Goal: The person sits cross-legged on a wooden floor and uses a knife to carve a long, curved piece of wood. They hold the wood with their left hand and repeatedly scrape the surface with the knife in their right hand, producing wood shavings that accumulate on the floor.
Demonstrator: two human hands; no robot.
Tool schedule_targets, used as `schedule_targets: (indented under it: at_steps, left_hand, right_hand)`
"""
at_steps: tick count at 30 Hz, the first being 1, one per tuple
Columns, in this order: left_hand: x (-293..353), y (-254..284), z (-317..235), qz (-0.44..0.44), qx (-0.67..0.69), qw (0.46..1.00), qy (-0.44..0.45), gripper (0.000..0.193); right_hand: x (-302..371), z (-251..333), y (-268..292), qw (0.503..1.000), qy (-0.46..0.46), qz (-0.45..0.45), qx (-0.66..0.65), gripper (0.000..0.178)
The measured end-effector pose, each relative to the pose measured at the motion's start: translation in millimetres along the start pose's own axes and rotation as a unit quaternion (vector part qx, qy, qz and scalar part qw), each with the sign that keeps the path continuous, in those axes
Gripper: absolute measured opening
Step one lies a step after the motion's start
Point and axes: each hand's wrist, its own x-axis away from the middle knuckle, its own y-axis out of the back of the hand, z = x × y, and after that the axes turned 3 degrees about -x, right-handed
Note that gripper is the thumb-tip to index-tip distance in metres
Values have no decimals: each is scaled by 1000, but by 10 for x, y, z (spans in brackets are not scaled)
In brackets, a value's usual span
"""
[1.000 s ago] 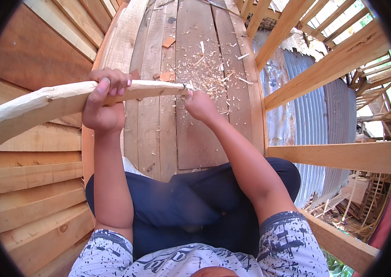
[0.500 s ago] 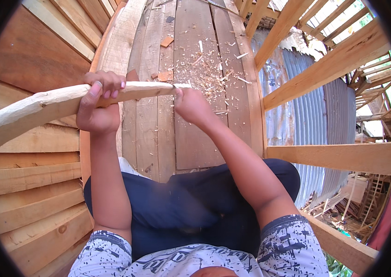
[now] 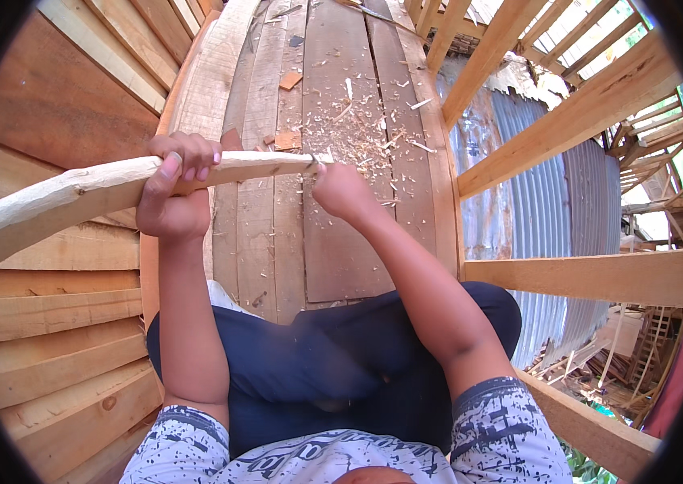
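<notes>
a long piece of wood (image 3: 75, 187), pale and curved, runs from the left edge of the view across in front of the person to a thin end over the floor boards (image 3: 341, 250). the left hand (image 3: 176, 185) is closed firmly around it, fingers curled over the top and thumb laid along the side nearer the person. the right hand (image 3: 345, 192) is curled into a fist at the thin end, its thumb side up against the wood. a thin dark piece (image 3: 315, 160) shows beside that thumb, lying across the wood near its tip; the rest of it is hidden in the fist, so its full shape cannot be told. the top of the wood looks whiter and is cut in uneven facets, while the side facing the person is smoother and tanner. beyond the right hand, shavings (image 3: 365, 133) lie scattered over the boards, with a flat orange chip (image 3: 287, 141) near the wood and another farther off. the person sits with knees bent outward in dark trousers (image 3: 309, 363), with a bit of white cloth (image 3: 224, 297) by the left knee, and wears a white shirt with dark markings (image 3: 495, 427). on the left stands a wall of overlapping planks (image 3: 59, 306); on the right, past a wooden rail (image 3: 583, 277), are grey corrugated metal sheets (image 3: 539, 210), partly rusty.
</notes>
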Motion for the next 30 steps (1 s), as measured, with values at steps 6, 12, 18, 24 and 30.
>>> schedule_targets:
  at_steps: [6,12,18,24,30]
  left_hand:
    - [-42,-110,7,-6,-17,1000,9,20]
    - [21,-38,-12,7,-13,1000,5,17]
    - [28,48,-25,50,-20,999,7,23]
    - [-6,-64,-27,-18,-15,1000,5,16]
    - [9,4,-21,-18,0,1000,-2,14]
  right_hand:
    - [-115,-284,-19,999,-30,-8,-12,41]
    - [-96,-195,-102,999,19,2,29,41]
    - [1,-31,-36,1000,-10,6,-1,42]
    - [-51,-195,-58,999,-36,-11,39,38]
    - [-26,-209,-35,994,-13,-48,100,33]
